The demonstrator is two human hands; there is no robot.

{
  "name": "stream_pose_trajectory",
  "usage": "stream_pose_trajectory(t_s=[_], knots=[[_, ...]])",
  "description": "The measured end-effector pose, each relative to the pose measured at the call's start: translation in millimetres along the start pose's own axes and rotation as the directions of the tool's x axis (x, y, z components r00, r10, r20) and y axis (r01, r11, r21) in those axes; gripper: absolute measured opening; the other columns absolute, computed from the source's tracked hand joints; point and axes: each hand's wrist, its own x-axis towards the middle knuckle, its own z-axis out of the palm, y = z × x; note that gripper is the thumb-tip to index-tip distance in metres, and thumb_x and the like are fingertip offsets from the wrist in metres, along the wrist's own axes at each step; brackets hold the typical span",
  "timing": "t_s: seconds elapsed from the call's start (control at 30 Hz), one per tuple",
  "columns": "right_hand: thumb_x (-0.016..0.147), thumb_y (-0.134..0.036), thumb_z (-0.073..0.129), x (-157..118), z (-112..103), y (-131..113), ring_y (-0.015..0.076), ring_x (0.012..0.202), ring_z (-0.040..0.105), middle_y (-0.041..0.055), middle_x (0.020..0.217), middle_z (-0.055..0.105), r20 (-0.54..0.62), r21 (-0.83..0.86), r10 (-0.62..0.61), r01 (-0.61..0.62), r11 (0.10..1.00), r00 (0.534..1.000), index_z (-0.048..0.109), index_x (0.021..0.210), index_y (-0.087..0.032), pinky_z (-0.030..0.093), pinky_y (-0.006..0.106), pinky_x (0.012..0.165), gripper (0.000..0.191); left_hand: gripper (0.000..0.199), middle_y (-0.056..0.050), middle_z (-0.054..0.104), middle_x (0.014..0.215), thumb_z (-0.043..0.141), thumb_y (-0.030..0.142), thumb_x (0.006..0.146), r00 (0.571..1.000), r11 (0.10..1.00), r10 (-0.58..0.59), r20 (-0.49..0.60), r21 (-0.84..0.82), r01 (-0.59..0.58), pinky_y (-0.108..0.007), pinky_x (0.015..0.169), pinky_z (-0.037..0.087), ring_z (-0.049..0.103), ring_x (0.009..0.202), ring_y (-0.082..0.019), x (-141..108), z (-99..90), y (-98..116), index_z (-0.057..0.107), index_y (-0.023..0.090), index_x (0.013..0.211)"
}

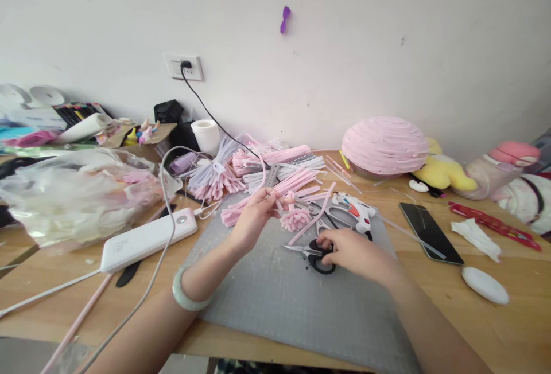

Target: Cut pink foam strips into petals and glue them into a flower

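My left hand (257, 216) is closed, its fingertips pinching a thin pink pipe cleaner (264, 170) that curves up above the hand. My right hand (346, 250) has its fingers on the black handles of a small pair of scissors (316, 253), which lie low over the grey cutting mat (297, 305), blades pointing left. Between the hands sits a pink fluffy flower-like piece (295, 219) of looped strips. Another pink pipe cleaner (312, 222) lies slanted across the mat beside it. Just beyond is a white glue gun (359, 210).
Bundles of pink and grey pipe cleaners (297, 180) lie behind the mat. A white power bank (148, 239) with a looping cable is at left, near a plastic bag (73, 190). On the right are a phone (430, 233), a white oval object (485, 285) and a pink dome (385, 144).
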Motion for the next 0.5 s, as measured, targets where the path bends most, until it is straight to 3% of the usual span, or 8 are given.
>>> stream_pose_trajectory(t_s=[0.1,0.2,0.33,0.5], knots=[[0.071,-0.029,0.058,-1,2,-14,0.0173,0.073,0.057,0.0028,0.083,0.067,-0.104,0.023,-0.058,0.061,0.998,0.993,0.067,0.082,-0.021,0.037,0.024,0.06,0.016,0.012,-0.002,0.06,0.083,0.055,0.027,0.077,0.998,0.995,0.061,-0.018,0.081,-0.059,-0.02,0.064,0.035,0.05,0.072,-0.009,-3,3.1,3,0.055,0.015,0.075],[0.076,-0.037,0.053,0,12,-26,0.013,0.058,0.05,0.0017,0.072,0.062,-0.266,0.201,-0.07,0.126,0.971,0.961,0.065,0.088,-0.019,0.034,0.024,0.053,0.025,0.012,0.001,0.054,0.069,0.059,0.027,0.074,0.998,0.995,0.026,0.059,0.099,-0.031,-0.021,0.06,0.033,0.044,0.062,-0.008,-10,11.0,5,0.059,0.015,0.074],[0.076,-0.039,0.053,4,28,-29,0.0098,0.049,0.04,-0.0014,0.06,0.051,-0.298,0.415,-0.066,0.192,0.889,0.952,0.061,0.09,-0.016,0.03,0.022,0.046,0.028,0.015,0.001,0.054,0.067,0.059,0.029,0.074,0.988,0.996,-0.028,0.152,0.093,0.014,-0.022,0.06,0.033,0.042,0.06,-0.009,-19,22.6,0,0.061,0.014,0.078],[0.078,-0.037,0.051,5,35,-27,0.0102,0.052,0.042,-0.0008,0.061,0.051,-0.411,0.415,-0.103,0.287,0.863,0.906,0.061,0.078,-0.017,0.033,0.022,0.049,0.022,0.019,0.001,0.053,0.067,0.058,0.032,0.075,0.987,0.993,-0.074,0.142,0.103,0.06,-0.022,0.059,0.032,0.041,0.06,-0.009,-22,26.4,-8,0.058,0.013,0.075]])
